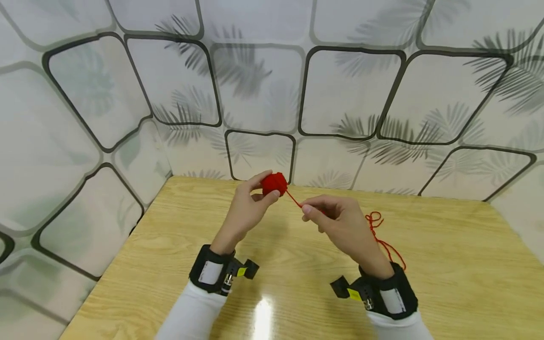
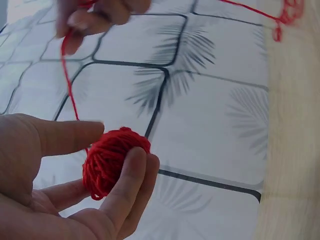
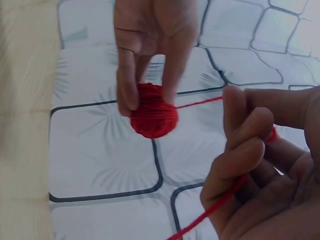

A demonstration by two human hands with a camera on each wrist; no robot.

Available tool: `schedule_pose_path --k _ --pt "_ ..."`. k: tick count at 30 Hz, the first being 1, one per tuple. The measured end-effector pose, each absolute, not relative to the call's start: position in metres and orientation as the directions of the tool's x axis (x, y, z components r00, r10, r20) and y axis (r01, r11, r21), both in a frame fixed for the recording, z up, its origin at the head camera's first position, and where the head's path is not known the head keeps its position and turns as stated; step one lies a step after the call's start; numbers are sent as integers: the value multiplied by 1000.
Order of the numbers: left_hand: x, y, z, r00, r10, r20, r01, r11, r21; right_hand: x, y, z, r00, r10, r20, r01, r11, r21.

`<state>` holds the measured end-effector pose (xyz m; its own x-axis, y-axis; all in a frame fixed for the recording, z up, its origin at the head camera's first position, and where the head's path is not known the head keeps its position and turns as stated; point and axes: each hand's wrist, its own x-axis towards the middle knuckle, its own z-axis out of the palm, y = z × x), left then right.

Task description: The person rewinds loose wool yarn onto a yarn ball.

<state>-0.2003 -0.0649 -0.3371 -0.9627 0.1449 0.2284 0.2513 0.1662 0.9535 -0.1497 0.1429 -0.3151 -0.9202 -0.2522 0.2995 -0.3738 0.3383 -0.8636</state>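
Observation:
A small ball of red yarn (image 1: 274, 184) is held above the table by the left hand (image 1: 248, 208), its thumb on one side and fingers on the other. In the left wrist view the wound strands of the yarn ball (image 2: 116, 159) show between thumb and fingertips. From the ball a single strand (image 1: 293, 198) runs taut to the right hand (image 1: 340, 222), which pinches it between thumb and index finger. The right wrist view shows the yarn (image 3: 207, 215) passing through the curled fingers of the right hand (image 3: 265, 155) and trailing out below.
Loose red yarn (image 1: 384, 243) lies in loops on the wooden table (image 1: 170, 283), right of the right hand. A wall covering (image 1: 259, 89) with leaf shapes and dark outlines rises behind the table and along its left side. Light reflects off the near tabletop.

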Motion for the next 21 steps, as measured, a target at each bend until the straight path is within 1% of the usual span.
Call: schedule_pose_path --k 3,9,12,16,19,21 --pt "-204 -70 -335 -961 118 252 265 124 956 -144 152 -305 -926 -279 253 -343 349 -872" --pt "-210 -83 -337 -964 -8 267 265 88 960 -135 169 -290 -929 -300 217 -331 412 -849" --pt "-212 -88 -339 -960 -69 273 265 101 959 -130 176 -284 -935 -288 205 -318 429 -846" --pt "-216 -94 -341 -946 -159 283 264 132 955 -125 188 -277 -952 -239 194 -287 464 -838" --pt "-217 -99 -341 -934 -213 287 258 150 954 -124 197 -273 -959 -197 204 -276 488 -828" --pt "-217 -102 -342 -920 -243 308 266 192 945 -123 203 -271 -960 -176 218 -278 503 -818"
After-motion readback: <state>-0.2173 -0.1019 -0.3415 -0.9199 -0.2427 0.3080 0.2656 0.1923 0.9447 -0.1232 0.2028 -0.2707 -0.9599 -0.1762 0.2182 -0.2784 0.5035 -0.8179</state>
